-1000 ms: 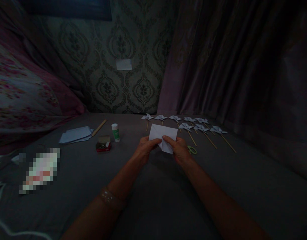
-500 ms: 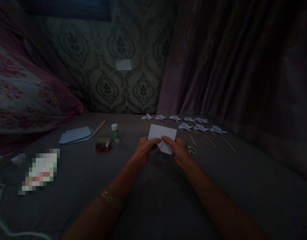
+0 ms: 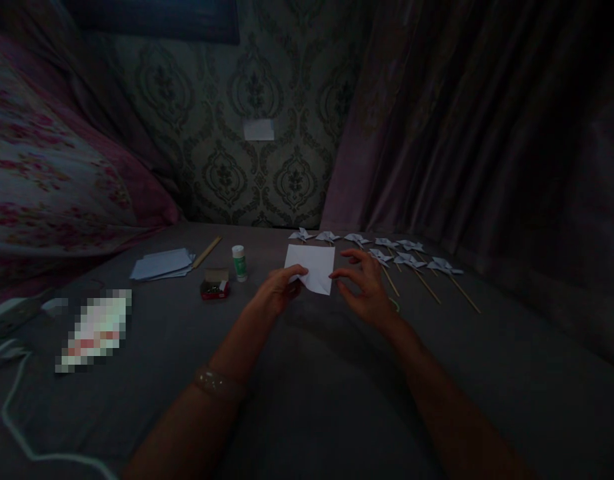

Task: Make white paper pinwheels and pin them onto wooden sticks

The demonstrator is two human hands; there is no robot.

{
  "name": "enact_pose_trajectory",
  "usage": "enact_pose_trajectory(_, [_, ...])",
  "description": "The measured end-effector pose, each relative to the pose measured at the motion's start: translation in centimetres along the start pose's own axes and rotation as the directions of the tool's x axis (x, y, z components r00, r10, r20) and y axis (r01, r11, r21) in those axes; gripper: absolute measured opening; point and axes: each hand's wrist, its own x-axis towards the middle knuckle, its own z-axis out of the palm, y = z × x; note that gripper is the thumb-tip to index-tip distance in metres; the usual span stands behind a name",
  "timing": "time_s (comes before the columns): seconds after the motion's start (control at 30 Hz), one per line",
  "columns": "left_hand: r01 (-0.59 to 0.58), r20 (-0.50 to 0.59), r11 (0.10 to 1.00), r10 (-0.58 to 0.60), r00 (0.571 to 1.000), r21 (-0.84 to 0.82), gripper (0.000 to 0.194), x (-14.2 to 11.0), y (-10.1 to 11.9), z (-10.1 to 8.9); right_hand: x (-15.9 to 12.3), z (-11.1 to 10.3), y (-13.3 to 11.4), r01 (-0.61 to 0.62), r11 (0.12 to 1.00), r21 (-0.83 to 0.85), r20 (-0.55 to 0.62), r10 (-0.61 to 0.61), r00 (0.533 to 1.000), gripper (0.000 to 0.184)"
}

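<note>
A square white sheet of paper (image 3: 314,263) is gripped at its left side by my left hand (image 3: 281,287), thumb on top and fingers underneath. Its lower edge bends slightly. My right hand (image 3: 364,287) is at the sheet's right edge with its fingers apart; one fingertip is close to the edge, and I cannot tell if it touches. Behind the right wrist shows part of a light green scissors handle (image 3: 395,305), the rest hidden. Several white paper pinwheels (image 3: 411,260) on wooden sticks lie beyond my right hand.
To the left stand a glue stick (image 3: 240,265) and an open red box (image 3: 215,289) of small metal pieces. Farther left are a stack of paper (image 3: 161,264), wooden sticks (image 3: 207,253), a blurred-out item (image 3: 94,330) and a white cord (image 3: 17,437). A patterned wall and curtains border the surface.
My right hand has let go of the paper and moved to the right, its fingers spreading. The sheet now lies flatter in my left hand. The view has shifted slightly.
</note>
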Motion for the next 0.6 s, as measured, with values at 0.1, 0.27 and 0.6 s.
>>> enact_pose_trajectory(0.1, [0.002, 0.018, 1.000, -0.002, 1.000, 0.004, 0.021, -0.01, -0.03, -0.13, -0.20, 0.16, 0.01, 0.055, 0.997, -0.060, 0.045, -0.053, 0.998, 0.016])
enact_pose_trajectory(0.27, [-0.006, -0.013, 0.999, 0.007, 1.000, 0.039, 0.024, -0.11, 0.00, 0.12, -0.12, 0.01, 0.26, 0.125, 0.988, -0.085, 0.049, -0.121, 0.991, 0.010])
enact_pose_trajectory(0.6, [-0.156, 0.045, 0.977, 0.151, 0.988, 0.146, 0.019, 0.52, -0.96, 0.23, 0.07, -0.07, 0.05, 0.068, 0.997, -0.023, 0.018, -0.068, 0.998, 0.005])
